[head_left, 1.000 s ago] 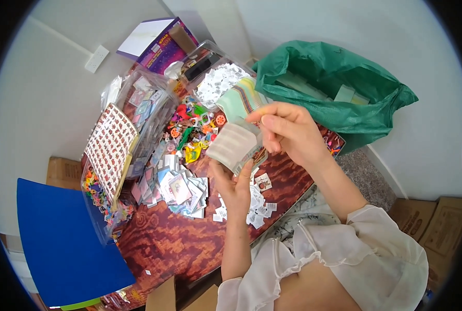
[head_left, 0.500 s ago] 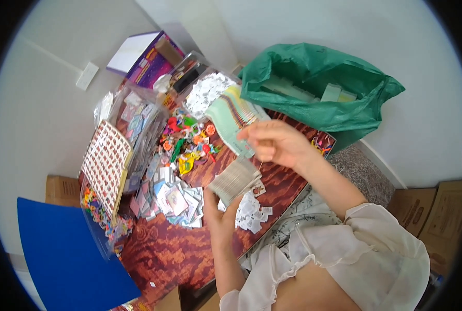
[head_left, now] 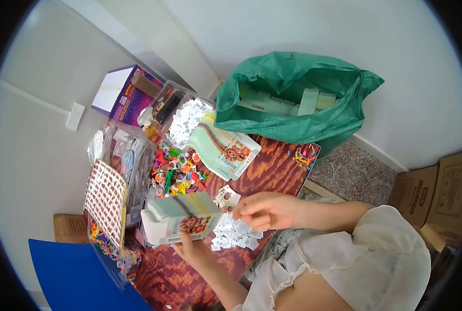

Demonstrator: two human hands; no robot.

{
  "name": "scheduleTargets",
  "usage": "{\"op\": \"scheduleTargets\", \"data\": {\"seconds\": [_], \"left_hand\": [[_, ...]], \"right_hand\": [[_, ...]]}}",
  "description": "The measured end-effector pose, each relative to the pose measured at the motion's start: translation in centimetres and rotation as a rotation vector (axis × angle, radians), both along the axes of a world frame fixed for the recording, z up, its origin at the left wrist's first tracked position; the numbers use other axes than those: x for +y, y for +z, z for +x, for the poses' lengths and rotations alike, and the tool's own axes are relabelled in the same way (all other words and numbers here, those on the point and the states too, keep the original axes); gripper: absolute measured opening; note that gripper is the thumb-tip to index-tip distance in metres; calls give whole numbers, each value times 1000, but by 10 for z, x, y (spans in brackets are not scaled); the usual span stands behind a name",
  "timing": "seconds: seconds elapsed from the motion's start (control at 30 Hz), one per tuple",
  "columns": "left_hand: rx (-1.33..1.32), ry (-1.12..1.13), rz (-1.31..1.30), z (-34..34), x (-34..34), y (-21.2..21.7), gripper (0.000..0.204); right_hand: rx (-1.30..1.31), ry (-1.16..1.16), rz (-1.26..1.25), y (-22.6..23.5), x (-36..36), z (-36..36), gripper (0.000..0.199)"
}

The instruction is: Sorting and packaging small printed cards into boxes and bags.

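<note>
My left hand grips a stack of flat pale green printed cartons from below, its fingers mostly behind the stack. My right hand is just right of the stack, fingertips pinched together; whatever they may hold is too small to make out. By its fingertips lie square picture stickers. Below them spreads a heap of small white paper slips. Farther off, a fanned row of similar cartons lies on the table. The carton stack largely covers a pile of small cards.
A green bag with cartons inside stands at the far edge of the red-patterned table. Small colourful toys lie left of centre. Clear bins, a sticker sheet and a blue panel line the left side.
My left hand has moved left and down, turning the carton stack so its printed face shows. My right hand has come down from the fanned cartons to beside the stack. The view has shifted.
</note>
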State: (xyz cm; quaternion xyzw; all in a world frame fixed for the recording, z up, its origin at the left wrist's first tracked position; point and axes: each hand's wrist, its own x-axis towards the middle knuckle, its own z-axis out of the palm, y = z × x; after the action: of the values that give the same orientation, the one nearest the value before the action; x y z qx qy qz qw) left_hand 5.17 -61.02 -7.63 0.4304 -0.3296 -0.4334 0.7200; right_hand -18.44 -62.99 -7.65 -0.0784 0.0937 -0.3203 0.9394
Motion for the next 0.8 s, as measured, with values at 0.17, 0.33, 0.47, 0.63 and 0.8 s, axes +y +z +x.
{"op": "scheduleTargets", "data": {"seconds": [0.17,0.33,0.47,0.63,0.8], "left_hand": [[545,-202,-238,34,-2,4,59],[855,-313,-277,61,10,24,51],[853,-180,-220,76,29,17,47],[984,-39,-171,84,45,-4,45],[745,9,-161,103,74,-26,50]], "right_hand": [[457,-367,-274,-57,-15,1,17],[1154,-452,-1259,-43,-34,-6,13],[1304,-636,-1514,20,-98,9,8],[1490,-842,-1118,17,-235,93,7],[1208,-838,-736,0,-383,171,8]]}}
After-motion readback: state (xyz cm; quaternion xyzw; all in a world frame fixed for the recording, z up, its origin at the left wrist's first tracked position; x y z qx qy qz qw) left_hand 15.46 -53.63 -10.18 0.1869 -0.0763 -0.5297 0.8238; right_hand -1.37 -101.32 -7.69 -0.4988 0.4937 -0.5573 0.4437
